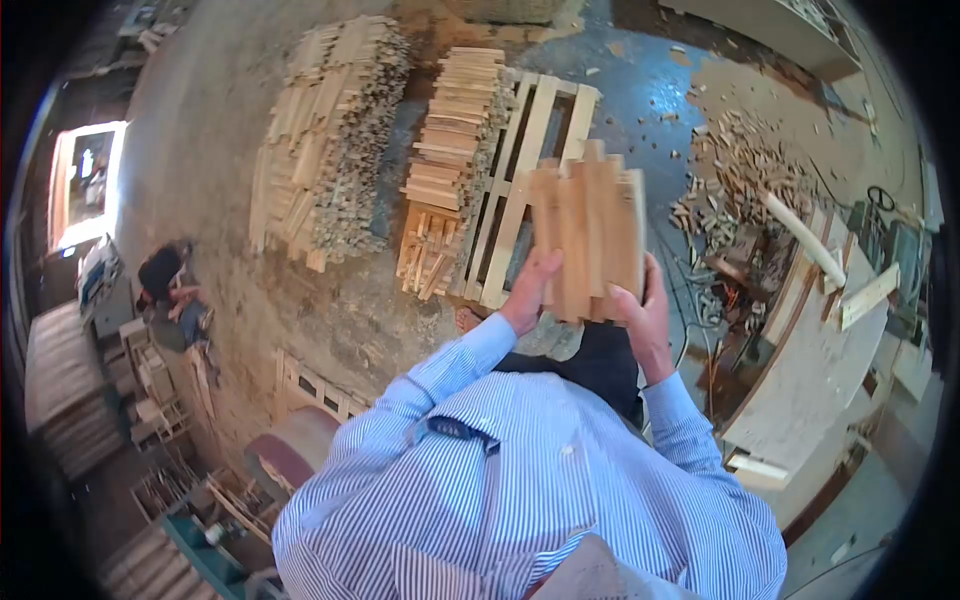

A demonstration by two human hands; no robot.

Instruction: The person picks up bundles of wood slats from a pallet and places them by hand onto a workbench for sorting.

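Note:
A bundle of short wooden slats (588, 232) stands on end between my two hands, held in front of my striped blue shirt. My left hand (528, 290) presses against the bundle's left side. Against the right side, my right hand (643, 315) wraps around the lower corner. The slats are pale wood, uneven at their top ends. Beyond the bundle a wooden pallet (512, 170) lies on the floor, carrying a stack of slats (452, 140) on its left part.
A larger pile of stacked slats (330, 140) sits left of the pallet. Offcuts and scraps (735, 160) litter the floor at right, beside a workbench (820, 350) with a white tube. A person (168, 285) crouches at far left near wooden frames.

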